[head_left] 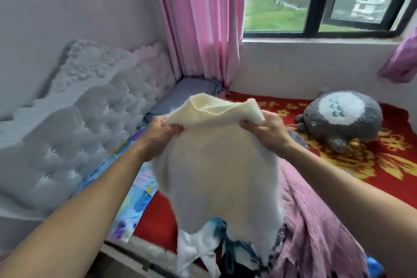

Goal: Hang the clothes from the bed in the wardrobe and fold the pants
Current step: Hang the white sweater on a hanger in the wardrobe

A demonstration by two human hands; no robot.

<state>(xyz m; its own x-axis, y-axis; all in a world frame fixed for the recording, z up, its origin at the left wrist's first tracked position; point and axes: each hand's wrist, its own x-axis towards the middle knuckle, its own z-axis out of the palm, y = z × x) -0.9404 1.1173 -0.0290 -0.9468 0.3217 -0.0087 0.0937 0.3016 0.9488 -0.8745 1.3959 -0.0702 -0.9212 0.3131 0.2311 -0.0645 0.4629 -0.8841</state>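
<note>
Over the bed (162, 216), both arms reach out and hold a cream sweater (216, 165) up in the air by its ribbed collar. Fingers of the left hand (163, 130) are curled tight, pinching one side of the collar; the right hand (264, 130) pinches the other side the same way. Under the hanging hem lie a white garment (194, 253) and a pink cloth (316, 232). A grey plush toy (343, 117) sits by the wall.

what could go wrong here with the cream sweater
1. Left hand and right hand pinch only the ribbed edge of the cream sweater; the hanging knit might stretch or slip.
2. Its lower edge hangs over the teal cord and white garment below, so lifting it could snag and drag them.
</note>
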